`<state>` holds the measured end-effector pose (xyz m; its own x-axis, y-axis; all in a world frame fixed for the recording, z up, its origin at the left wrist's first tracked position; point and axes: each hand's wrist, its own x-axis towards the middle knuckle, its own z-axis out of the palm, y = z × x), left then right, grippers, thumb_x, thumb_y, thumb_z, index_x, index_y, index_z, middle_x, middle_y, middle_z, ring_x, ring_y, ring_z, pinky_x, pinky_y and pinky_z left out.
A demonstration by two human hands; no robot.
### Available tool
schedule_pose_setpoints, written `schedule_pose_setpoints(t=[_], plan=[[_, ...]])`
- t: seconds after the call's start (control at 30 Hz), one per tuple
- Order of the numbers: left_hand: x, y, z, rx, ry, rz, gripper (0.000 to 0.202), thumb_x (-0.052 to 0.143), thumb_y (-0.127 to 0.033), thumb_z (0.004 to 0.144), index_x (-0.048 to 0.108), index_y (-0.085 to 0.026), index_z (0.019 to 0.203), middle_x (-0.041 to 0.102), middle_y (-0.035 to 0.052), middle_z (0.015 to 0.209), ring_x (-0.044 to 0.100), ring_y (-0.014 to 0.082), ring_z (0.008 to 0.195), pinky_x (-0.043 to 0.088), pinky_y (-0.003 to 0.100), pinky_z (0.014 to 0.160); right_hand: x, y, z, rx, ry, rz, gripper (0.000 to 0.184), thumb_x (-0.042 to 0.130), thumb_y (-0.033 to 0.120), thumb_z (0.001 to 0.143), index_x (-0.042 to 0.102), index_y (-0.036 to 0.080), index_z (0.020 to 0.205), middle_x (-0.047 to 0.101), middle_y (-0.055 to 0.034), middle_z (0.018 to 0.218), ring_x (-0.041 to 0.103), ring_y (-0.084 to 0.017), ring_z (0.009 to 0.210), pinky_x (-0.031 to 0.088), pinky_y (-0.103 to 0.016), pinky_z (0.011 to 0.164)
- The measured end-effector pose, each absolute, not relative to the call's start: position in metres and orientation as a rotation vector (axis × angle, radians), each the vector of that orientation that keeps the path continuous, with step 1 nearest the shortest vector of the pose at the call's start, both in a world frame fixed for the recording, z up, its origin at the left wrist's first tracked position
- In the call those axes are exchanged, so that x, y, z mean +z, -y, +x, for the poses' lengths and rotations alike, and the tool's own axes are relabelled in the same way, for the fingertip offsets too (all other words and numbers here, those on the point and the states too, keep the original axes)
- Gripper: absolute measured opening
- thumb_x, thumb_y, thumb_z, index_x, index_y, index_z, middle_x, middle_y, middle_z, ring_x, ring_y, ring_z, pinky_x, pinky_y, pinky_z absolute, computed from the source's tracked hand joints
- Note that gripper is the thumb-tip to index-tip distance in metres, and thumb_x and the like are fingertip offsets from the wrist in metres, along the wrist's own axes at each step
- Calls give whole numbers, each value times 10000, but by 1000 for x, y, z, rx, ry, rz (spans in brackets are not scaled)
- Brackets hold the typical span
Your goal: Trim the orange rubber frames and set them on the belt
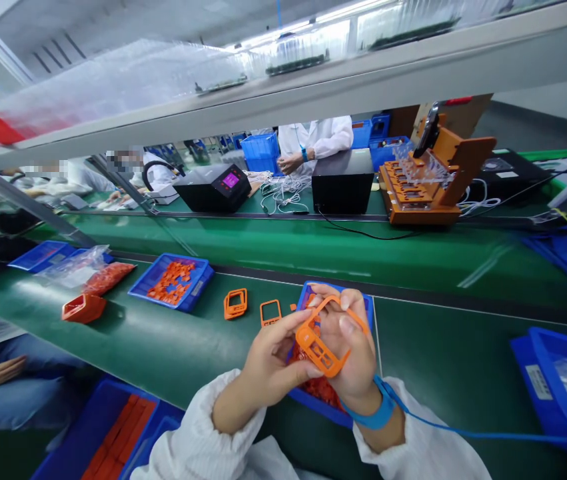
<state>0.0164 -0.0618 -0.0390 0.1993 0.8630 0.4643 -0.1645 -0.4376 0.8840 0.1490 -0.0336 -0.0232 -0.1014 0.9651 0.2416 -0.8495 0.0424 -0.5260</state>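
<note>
An orange plastic frame [322, 352] with a large opening and small cut-outs along one end is held up between both hands. My left hand [276, 357] pinches its left edge between thumb and fingers. My right hand [356, 347], with a blue strap around the wrist, grips the opposite side, thumb on the edge. Below the hands stands a blue bin [370, 317] holding many small orange-red parts [320, 390], partly covered by the hands. Left of it on the table lie a thin orange frame [270, 312] and a thicker orange housing [236, 304].
Further left are a blue bin [199, 288] of orange pieces, an orange housing stack [83, 308] and a bagged lot [110, 277]. A blue bin [538, 373] stands right. Behind the green conveyor [263, 243] are black boxes [343, 183], an orange fixture [423, 210] and co-workers.
</note>
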Motion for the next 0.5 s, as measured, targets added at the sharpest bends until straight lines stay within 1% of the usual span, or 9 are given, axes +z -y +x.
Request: schedule_pose_setpoints(t=[0.13,0.3,0.5], plan=[[-37,61,17,1409,-679,1577,754,860,-159,813,568,-317,1490,661,87,1428,658,221,1291,538,233,1065,-23,32,150,1551,638,-212,153,643,291,928,503,268,985,662,-42,1244,628,-170,1035,517,-317,905],[-35,60,14,1392,-702,1579,707,824,-141,849,578,-331,1484,685,80,1394,687,215,1247,566,227,1013,-25,30,149,1552,658,-235,158,645,288,920,499,269,978,665,-40,1220,617,-186,1043,499,-332,904],[-42,60,9,1359,-731,1584,694,807,-172,877,554,-343,1500,666,81,1421,700,185,1208,552,219,1018,-29,30,146,1544,683,-303,180,651,301,906,492,272,983,659,-31,1236,624,-202,1038,469,-397,1003]])
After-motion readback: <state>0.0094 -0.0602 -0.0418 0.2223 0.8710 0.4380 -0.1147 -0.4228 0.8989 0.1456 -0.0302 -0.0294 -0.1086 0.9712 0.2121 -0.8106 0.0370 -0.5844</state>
